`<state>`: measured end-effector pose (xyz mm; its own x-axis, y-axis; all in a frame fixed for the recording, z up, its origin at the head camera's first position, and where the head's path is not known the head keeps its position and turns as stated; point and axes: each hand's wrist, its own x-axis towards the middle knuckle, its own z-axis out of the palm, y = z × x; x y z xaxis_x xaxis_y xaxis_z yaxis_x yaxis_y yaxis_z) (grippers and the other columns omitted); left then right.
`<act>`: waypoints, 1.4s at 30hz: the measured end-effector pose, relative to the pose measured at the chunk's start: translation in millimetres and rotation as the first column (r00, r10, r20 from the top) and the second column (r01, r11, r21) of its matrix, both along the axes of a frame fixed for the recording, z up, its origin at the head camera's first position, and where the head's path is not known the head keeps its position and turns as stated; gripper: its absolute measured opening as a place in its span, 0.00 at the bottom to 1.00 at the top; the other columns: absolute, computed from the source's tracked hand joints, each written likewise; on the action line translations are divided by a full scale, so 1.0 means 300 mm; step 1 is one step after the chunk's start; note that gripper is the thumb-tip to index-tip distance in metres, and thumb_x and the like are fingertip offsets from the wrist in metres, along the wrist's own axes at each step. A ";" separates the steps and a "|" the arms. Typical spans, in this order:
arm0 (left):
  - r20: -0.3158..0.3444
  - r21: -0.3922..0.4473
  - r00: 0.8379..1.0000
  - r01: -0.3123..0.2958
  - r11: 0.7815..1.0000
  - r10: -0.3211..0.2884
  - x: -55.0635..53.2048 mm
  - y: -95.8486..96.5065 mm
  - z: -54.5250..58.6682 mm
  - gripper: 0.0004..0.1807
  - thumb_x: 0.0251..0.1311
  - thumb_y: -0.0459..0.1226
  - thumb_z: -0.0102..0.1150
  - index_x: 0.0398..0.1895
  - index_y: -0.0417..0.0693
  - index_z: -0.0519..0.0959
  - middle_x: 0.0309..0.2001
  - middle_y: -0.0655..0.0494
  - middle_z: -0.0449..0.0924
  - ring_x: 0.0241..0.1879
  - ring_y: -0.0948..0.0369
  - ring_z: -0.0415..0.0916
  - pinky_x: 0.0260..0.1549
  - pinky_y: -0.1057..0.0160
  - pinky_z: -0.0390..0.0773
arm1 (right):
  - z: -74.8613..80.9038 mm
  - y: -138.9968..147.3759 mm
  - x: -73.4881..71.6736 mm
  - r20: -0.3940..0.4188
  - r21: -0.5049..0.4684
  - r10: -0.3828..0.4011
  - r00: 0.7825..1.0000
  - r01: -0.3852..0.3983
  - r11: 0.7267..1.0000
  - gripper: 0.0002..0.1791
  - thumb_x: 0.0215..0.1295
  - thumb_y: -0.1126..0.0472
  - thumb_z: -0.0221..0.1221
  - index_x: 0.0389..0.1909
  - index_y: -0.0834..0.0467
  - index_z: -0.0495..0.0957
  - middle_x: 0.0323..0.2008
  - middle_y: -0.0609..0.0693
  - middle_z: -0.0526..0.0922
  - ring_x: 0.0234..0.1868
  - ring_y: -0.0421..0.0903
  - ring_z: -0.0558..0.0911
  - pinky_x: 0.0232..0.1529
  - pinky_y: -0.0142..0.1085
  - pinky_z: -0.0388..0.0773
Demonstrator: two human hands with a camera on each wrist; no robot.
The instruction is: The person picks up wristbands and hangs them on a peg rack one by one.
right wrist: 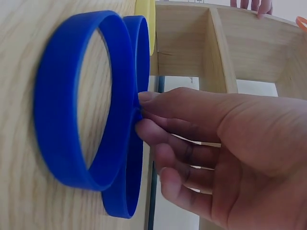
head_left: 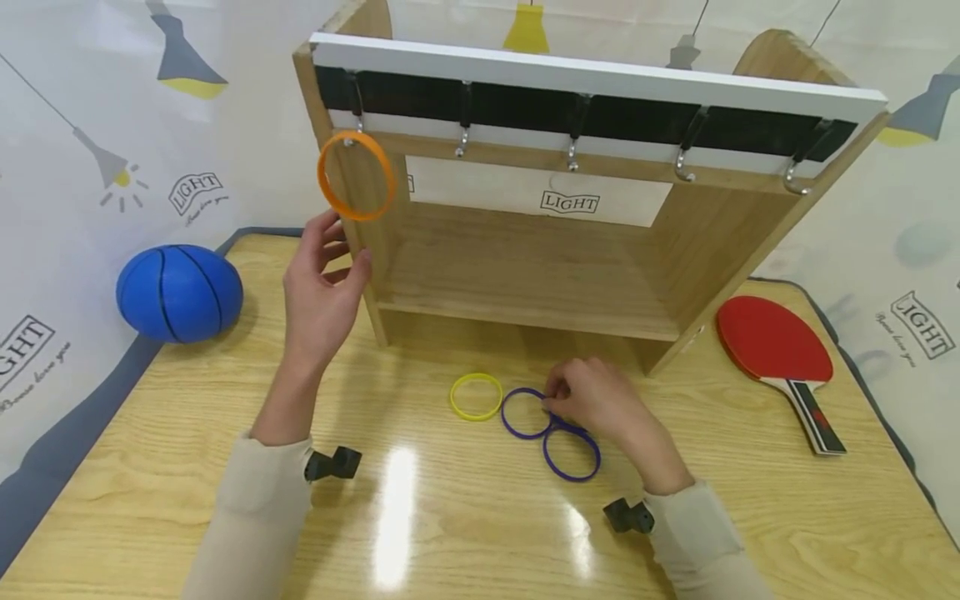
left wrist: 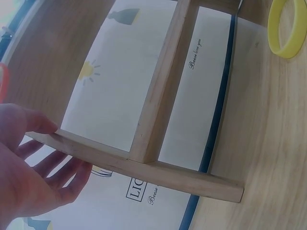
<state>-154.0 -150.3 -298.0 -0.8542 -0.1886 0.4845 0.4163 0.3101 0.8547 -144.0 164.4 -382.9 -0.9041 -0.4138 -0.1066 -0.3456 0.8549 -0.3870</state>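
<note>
An orange ring (head_left: 356, 175) hangs on the leftmost hook of a wooden rack (head_left: 525, 275). Just below it my left hand (head_left: 341, 246) is open, fingers relaxed by the rack's left post (left wrist: 158, 81), holding nothing. On the table in front of the rack lie a yellow ring (head_left: 476, 396) and two overlapping blue-purple rings (head_left: 527, 412) (head_left: 572, 454). My right hand (head_left: 553, 398) rests on the table and pinches the rim of a blue ring (right wrist: 72, 105) where the two overlap. In the right wrist view the thumb and forefinger (right wrist: 158, 98) close on that rim.
Several more metal hooks (head_left: 572, 162) along the rack's top bar are bare. A blue ball (head_left: 178, 292) sits at the table's left edge. To the right of the rack lies a red table-tennis paddle (head_left: 776, 346). A printed curtain (head_left: 112, 125) hangs behind.
</note>
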 end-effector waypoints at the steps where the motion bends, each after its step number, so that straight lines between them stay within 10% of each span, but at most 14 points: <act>1: 0.004 -0.001 1.000 0.001 1.000 -0.001 0.001 0.000 0.000 0.24 0.64 0.28 0.56 0.64 0.38 0.69 0.57 0.42 0.75 0.52 0.50 0.75 0.43 0.62 0.77 | -0.001 0.000 0.000 0.000 0.000 -0.001 1.000 0.001 1.000 0.04 0.57 0.55 0.69 0.28 0.49 0.84 0.25 0.38 0.79 0.26 0.38 0.75 0.31 0.39 0.73; 32: -0.026 -0.017 1.000 0.007 1.000 -0.007 -0.075 -0.050 -0.087 0.26 0.65 0.35 0.59 0.67 0.56 0.71 0.57 0.54 0.76 0.52 0.56 0.76 0.43 0.61 0.78 | 0.095 -0.018 0.030 -0.053 -0.252 0.202 0.978 -0.208 0.945 0.06 0.59 0.60 0.69 0.38 0.50 0.87 0.32 0.36 0.85 0.32 0.36 0.82 0.31 0.31 0.78; 42: -0.021 -0.015 1.000 -0.002 1.000 0.002 -0.068 -0.046 -0.086 0.27 0.64 0.34 0.60 0.67 0.54 0.70 0.57 0.53 0.76 0.52 0.55 0.76 0.42 0.62 0.78 | 0.154 -0.029 0.059 -0.086 -0.539 0.142 0.986 -0.166 0.826 0.07 0.61 0.57 0.68 0.40 0.49 0.87 0.35 0.37 0.85 0.35 0.40 0.83 0.28 0.36 0.80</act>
<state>-174.5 -164.3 -324.0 -0.8433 -0.1824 0.5056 0.4340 0.3239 0.8407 -126.3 155.6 -336.7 -0.8221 -0.5286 0.2113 -0.4806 0.4456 -0.7553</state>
